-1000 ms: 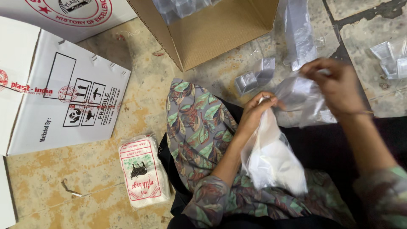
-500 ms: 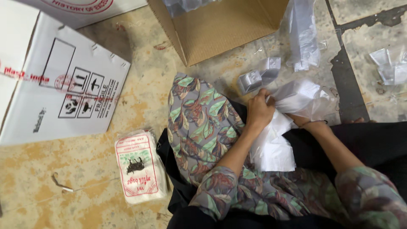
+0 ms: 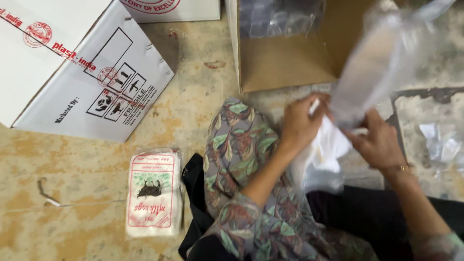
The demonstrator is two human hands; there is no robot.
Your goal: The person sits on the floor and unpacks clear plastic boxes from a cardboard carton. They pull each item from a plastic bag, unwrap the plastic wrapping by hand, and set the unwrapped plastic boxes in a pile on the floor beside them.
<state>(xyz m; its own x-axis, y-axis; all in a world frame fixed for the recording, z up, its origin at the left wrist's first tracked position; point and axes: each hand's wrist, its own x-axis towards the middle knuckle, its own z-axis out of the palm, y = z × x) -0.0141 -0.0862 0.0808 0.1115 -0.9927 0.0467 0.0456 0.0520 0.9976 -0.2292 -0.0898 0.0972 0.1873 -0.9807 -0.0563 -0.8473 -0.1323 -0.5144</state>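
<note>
A white soft bundle (image 3: 323, 153), apparently thin plastic or cloth, is held above the lap between both hands, just in front of the open cardboard box (image 3: 290, 67). It is judged to be light, limp and easily crumpled, with no stiffness of its own, so it is best taken at its gathered upper edge, where it is pinched now. The left hand (image 3: 300, 124) is closed on that upper edge, its fingers curled tight around the white material. The right hand (image 3: 377, 144) is closed too, gripping the lower end of a long clear plastic bag (image 3: 372, 72), which rises blurred towards the top of the view; the film looks thin, glossy and slippery, and probably tears readily. Leaf-patterned fabric (image 3: 241, 159) covers the knee and sleeves, over dark cloth. On the mottled stone floor (image 3: 87, 208) beside the knee lies a flat packet of white bags with red and green print (image 3: 153, 193). A white printed carton (image 3: 82, 67) stands well apart at the left, and crumpled clear film (image 3: 442, 145) lies at the right.
</note>
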